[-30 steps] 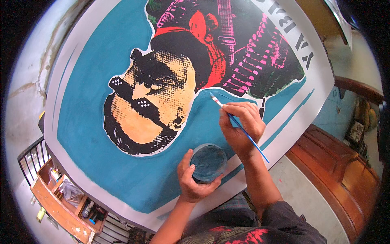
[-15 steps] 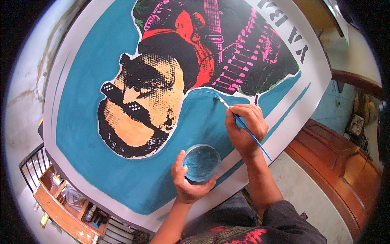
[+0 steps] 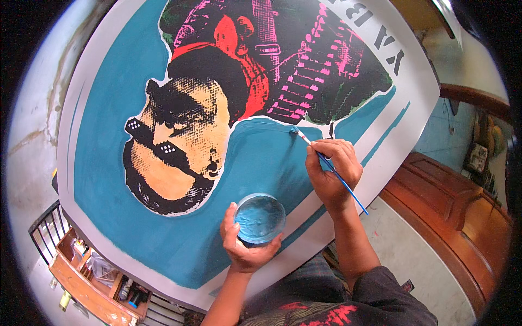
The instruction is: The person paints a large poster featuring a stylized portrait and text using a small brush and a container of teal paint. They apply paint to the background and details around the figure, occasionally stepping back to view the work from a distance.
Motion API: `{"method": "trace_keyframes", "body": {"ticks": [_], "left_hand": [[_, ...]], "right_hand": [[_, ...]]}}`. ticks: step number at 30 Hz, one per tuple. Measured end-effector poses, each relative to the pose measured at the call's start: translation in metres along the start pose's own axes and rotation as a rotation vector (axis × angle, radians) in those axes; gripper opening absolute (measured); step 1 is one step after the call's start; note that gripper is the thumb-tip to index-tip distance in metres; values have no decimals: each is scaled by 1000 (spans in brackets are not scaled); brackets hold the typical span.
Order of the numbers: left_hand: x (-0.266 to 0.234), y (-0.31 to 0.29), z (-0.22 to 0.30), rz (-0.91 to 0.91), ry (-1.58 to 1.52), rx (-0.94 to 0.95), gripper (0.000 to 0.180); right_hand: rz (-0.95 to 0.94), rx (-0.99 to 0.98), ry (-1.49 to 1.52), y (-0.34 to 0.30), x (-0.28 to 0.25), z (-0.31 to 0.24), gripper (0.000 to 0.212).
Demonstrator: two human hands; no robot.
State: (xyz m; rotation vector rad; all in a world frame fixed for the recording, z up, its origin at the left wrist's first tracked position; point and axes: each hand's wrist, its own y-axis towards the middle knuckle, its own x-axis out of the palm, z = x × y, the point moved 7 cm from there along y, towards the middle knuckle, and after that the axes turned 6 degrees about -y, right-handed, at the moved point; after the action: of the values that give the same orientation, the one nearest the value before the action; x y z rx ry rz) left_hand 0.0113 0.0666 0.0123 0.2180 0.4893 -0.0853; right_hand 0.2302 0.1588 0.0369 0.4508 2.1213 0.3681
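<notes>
My right hand [image 3: 334, 169] pinches a thin blue-handled paintbrush [image 3: 343, 182], its bristles against the blue background just below a white outline. Cupped in my left hand [image 3: 246, 247] is a small round clear cup [image 3: 261, 218] with teal paint inside, held over the lower part of the painting. The large painting [image 3: 261, 168] shows an upside-down figure: a peach and black face [image 3: 190, 119] in dark glasses, a red scarf [image 3: 255, 89] and black clothing with pink marks. Teal fills the space around the figure, inside a white border.
A wooden box [image 3: 81, 282] with bottles and a plastic bag stands at the lower left, beside black metal railings [image 3: 46, 231]. A carved brown wooden panel [image 3: 451, 201] lies to the right. Dark letters run along the painting's upper right border.
The brush tip has moved a little to the right along the white outline. In my left hand the cup tilts slightly differently. The painting appears shifted left in view.
</notes>
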Motion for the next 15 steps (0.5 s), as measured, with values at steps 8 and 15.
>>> {"method": "trace_keyframes", "body": {"ticks": [8,15], "left_hand": [[0,4,3,-21,50,5,86],[0,4,4,-24,64,10,85]], "right_hand": [[10,93,1,-6,-7,12,17],[35,123,-14,-9,-12,19,18]]}}
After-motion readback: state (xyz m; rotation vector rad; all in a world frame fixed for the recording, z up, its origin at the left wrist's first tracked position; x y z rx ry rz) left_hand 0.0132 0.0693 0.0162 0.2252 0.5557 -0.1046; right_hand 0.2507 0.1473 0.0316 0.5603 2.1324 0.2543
